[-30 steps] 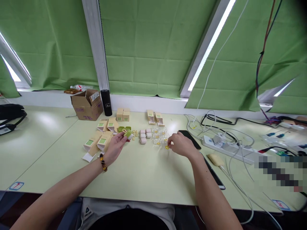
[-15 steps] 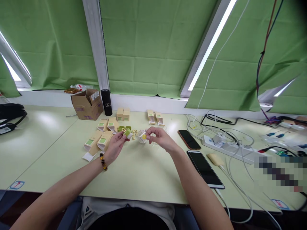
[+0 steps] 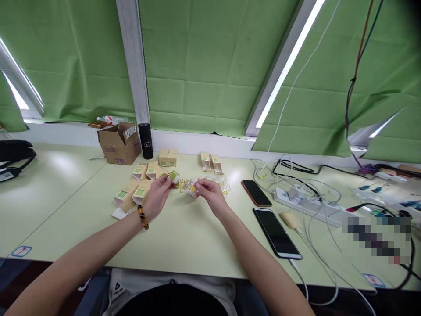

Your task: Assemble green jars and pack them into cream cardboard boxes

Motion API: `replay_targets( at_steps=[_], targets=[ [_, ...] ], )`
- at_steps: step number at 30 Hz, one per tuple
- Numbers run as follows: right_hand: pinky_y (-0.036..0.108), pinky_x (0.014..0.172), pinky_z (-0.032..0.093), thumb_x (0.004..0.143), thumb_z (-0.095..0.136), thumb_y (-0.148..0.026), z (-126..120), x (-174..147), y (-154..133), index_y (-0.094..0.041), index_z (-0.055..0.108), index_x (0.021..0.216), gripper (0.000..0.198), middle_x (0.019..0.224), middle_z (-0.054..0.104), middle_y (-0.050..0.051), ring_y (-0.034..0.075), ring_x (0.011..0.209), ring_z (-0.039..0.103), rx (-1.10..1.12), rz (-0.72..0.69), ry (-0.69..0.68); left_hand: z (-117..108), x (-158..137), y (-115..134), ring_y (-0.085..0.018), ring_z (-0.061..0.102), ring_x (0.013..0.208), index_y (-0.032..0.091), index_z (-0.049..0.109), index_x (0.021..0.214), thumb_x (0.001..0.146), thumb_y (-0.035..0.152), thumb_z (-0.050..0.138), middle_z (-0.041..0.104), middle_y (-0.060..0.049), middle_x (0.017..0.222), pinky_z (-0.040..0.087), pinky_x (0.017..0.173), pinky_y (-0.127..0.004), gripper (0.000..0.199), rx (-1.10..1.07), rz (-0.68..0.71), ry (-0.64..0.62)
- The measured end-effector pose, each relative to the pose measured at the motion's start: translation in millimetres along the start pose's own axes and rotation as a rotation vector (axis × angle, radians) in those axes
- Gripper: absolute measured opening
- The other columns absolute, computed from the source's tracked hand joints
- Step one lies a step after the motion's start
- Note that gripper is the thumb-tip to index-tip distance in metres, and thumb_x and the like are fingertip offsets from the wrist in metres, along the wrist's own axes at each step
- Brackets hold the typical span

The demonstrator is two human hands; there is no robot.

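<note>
Left hand (image 3: 157, 197) and right hand (image 3: 213, 196) are flanking small yellow pieces (image 3: 181, 186).
The left is holding a green-and-white case (image 3: 174, 176), the right a clear container (image 3: 190, 187).

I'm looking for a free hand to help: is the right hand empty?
No, the right hand is pinching a clear piece that shows some yellow.

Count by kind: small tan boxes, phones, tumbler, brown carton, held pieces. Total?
Small tan boxes: 8
Green-and-white piece in left hand: 1
Clear piece in right hand: 1
Phones: 2
Black tumbler: 1
Brown carton: 1
Total: 14
</note>
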State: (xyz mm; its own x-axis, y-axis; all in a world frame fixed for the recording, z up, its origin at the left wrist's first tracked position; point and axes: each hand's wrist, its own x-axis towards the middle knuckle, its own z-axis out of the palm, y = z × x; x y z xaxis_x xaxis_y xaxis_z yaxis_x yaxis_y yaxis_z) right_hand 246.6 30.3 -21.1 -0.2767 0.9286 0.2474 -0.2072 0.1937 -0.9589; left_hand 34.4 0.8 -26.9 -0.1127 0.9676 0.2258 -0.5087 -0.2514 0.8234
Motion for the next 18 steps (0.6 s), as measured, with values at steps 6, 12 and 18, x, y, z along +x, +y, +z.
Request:
replay_targets(
  at_steps=[6,12,18],
  targets=[
    [0.036,0.068,0.068,0.074,0.087,-0.055,10,-5,3,-0.022,0.077,0.086,0.036,0.112,0.062,0.005,0.016,0.084,0.063,0.057,-0.013,0.035,11,3,-12,-0.015,0.068,0.085,0.013,0.074,0.096,0.083,0.032,0.086,0.074,-0.007,0.1,0.054,0.079,-0.029,0.026,-0.122,0.006,0.07],
    [0.037,0.063,0.071,0.082,0.078,-0.061,18,-9,5,-0.024,0.074,0.095,0.039,0.124,0.065,0.006,0.018,0.089,0.064,0.047,0.006,0.028,6,-6,-21,-0.017,0.071,0.086,0.014,0.074,0.1,0.085,0.027,0.083,0.075,-0.007,0.105,0.055,0.078,-0.031,0.022,-0.233,-0.014,0.04],
    [0.03,0.06,0.067,0.087,0.077,-0.056,27,-12,13,-0.026,0.074,0.107,0.036,0.117,0.069,0.007,0.019,0.092,0.061,0.052,-0.092,0.079,2,-11,-20,-0.019,0.073,0.089,0.015,0.075,0.099,0.088,0.031,0.082,0.076,-0.008,0.107,0.058,0.083,-0.034,0.02,-0.26,-0.021,0.01]
  ],
)
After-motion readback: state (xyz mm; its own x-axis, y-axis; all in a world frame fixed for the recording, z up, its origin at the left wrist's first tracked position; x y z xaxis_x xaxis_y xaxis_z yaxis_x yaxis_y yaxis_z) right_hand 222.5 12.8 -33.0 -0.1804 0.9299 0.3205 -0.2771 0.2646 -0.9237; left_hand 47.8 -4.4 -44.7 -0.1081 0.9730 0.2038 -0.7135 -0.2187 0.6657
